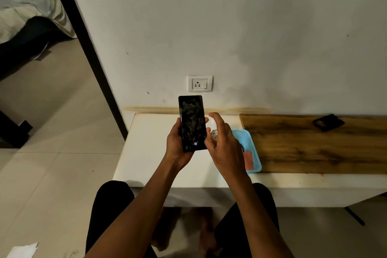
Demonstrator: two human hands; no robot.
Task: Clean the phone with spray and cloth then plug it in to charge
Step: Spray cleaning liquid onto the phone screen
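Both forearms bare to the elbow, no sleeves, watch or rings showing on the left hand (178, 144) or right hand (225, 148). Dark trousers (111, 205) over both knees. Feet (163, 234) bare.

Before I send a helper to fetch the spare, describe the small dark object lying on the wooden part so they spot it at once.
Start at the wall socket and follow the white counter right to the brown wooden board. Near the board's far edge, close to the wall, lies a small flat black object. Unlike the smudged phone gripped in the left hand, it lies untouched.
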